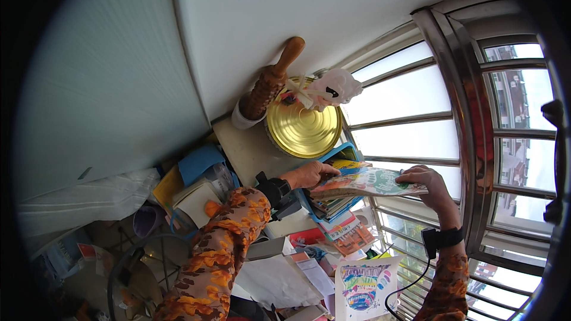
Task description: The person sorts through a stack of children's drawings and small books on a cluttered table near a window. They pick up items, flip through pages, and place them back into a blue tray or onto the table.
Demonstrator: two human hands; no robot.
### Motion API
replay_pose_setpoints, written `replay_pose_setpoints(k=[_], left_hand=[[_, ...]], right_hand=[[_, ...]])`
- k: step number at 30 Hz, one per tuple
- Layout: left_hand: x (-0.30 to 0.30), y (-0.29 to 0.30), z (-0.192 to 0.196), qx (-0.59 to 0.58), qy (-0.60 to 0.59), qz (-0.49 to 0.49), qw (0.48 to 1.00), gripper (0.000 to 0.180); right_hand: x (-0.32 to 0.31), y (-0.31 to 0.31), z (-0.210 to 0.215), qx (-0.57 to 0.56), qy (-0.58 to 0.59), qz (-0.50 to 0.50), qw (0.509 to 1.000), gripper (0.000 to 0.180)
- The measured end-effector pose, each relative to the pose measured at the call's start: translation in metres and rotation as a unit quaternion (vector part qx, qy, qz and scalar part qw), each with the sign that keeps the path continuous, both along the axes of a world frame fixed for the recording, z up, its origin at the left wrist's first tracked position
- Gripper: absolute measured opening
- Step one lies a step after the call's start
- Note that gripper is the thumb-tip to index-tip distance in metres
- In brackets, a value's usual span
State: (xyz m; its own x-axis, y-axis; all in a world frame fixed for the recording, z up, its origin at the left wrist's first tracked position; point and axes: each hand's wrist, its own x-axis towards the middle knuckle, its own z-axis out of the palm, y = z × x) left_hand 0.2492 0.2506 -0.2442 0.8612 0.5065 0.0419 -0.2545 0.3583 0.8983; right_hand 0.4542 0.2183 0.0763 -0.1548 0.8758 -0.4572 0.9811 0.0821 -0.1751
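A thin picture book point(380, 179) with a green, white and coloured cover lies tilted over a blue basket point(342, 153). My right hand point(425, 183) grips its right end, thumb below and fingers bent over the top edge. At the book's left end is my left hand point(306, 175), its fingers curled against the edge; some fingertips are hidden. Under the book, several other books and papers point(333, 207) stand packed in the basket. Both forearms wear orange and brown patterned sleeves, with a black band on each wrist.
Behind the basket stand a round gold tin point(304, 128), a pale pink figurine point(336, 88) and a brown wooden roller point(267, 92) in a white cup. Barred windows point(410, 142) line the right. Papers, a colourful drawing point(366, 288) and boxes crowd the lower area.
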Motion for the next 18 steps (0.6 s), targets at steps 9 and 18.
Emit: replay_pose_setpoints(k=[9,18], left_hand=[[-0.019,-0.006,0.014,-0.069,0.03,-0.081,0.994,0.07],[-0.028,-0.053,0.015,0.149,0.044,0.068,0.986,0.084]], right_hand=[[-0.003,0.006,-0.016,-0.027,-0.072,0.029,0.997,0.035],[0.012,0.012,-0.029,-0.017,-0.072,0.006,0.997,0.025]])
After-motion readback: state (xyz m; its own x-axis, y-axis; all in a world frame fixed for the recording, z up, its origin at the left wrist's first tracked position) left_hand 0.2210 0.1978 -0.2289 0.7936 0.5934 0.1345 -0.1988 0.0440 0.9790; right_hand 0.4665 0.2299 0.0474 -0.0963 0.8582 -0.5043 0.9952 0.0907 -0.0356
